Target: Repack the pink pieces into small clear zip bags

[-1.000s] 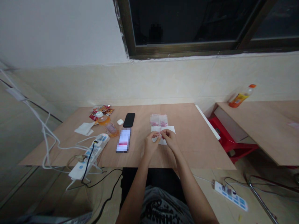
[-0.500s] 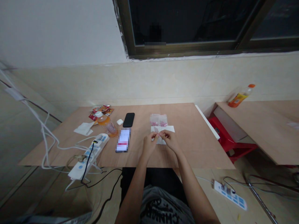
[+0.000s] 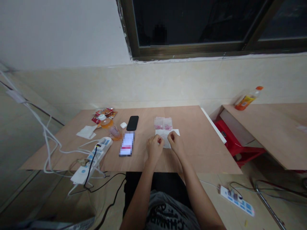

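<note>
Over the left edge of a white sheet of paper is my left hand, its fingers curled and pinched together. Facing it across a small gap is my right hand, also closed, above the right part of the sheet. A faint thin line seems to run between the two hands, too fine to name; whatever sits in the fingertips is too small to make out. Just beyond the paper lie two small clear plastic bags with tiny pink-red pieces inside.
Left on the table are a blurred-screen phone, a black phone, a white case, an orange drink bottle, snack packets, a tissue and a power strip with cables. A red stool stands right.
My hands were touching at the fingertips over the paper and have drawn apart, leaving a small gap. Both have rolled into more closed shapes. The bags and paper stay put.
</note>
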{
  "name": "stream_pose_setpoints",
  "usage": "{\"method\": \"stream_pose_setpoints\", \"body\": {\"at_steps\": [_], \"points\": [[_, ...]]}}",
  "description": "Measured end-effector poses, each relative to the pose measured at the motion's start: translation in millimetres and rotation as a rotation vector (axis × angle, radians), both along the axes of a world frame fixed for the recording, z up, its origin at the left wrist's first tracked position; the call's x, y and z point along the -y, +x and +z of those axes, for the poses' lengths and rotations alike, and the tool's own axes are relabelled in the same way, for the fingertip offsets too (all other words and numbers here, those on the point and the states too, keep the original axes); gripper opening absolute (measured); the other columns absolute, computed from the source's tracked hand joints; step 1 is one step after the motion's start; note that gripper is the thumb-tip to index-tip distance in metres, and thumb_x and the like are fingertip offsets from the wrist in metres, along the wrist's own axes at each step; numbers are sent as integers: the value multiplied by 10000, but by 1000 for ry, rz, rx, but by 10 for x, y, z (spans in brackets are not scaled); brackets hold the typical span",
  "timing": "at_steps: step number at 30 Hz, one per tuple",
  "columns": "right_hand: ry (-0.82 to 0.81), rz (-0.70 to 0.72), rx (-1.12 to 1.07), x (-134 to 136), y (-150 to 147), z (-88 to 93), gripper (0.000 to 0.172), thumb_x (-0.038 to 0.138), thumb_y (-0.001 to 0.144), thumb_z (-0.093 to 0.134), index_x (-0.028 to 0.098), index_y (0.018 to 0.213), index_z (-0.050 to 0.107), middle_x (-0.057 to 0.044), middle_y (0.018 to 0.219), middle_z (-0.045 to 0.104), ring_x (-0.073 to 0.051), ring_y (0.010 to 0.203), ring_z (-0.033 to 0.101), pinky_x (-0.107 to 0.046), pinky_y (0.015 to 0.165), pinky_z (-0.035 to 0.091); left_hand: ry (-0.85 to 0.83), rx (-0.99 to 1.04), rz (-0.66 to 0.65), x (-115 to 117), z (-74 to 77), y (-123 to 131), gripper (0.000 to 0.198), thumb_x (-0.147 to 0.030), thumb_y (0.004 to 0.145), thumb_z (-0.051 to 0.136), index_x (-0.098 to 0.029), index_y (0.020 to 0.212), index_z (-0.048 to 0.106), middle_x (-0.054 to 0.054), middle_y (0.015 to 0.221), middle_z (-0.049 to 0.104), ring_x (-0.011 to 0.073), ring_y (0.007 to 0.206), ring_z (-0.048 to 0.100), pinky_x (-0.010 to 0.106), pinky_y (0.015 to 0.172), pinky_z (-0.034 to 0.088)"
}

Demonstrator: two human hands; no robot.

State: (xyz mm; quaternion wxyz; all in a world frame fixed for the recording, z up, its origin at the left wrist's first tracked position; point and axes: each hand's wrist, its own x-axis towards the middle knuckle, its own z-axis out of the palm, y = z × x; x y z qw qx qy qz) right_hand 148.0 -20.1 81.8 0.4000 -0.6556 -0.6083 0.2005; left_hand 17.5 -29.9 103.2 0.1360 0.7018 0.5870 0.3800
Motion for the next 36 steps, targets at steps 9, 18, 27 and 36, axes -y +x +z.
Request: {"method": "stream_pose_setpoints", "body": {"at_steps": [9,18,27,36], "points": [[66,138,-86,69,-6,3,118,280,824,485,220,851,583,-15,798,633,-147,654,564,-249,631,409,6,-3,-83,-16,-101,-27,154,-247,850,513,-204,720,584,16,707,643,162,685,582,261,654,375],[-32,198,-176,52,-89,4,410,481,922,379,211,824,671,-68,867,691,-195,840,623,-289,760,433,64,2,-128,30,-109,8,135,-212,855,521,-201,754,610,41,755,645,183,766,582,304,768,401],[-25,77,-327,-78,-58,-210,345,487,810,540,182,793,702,-89,849,712,-203,768,628,-315,708,460,-116,491,-94,33,-280,3,173,-319,844,534,-182,790,626,38,785,665,162,756,617,253,694,464],[33,71,-463,-71,-8,-149,285,460,737,603,186,693,666,-65,751,695,-181,681,594,-291,641,437,-521,1029,15,-33,-685,-149,384,-470,860,511,-184,1098,604,136,1134,662,197,954,663,288,743,527]]}}
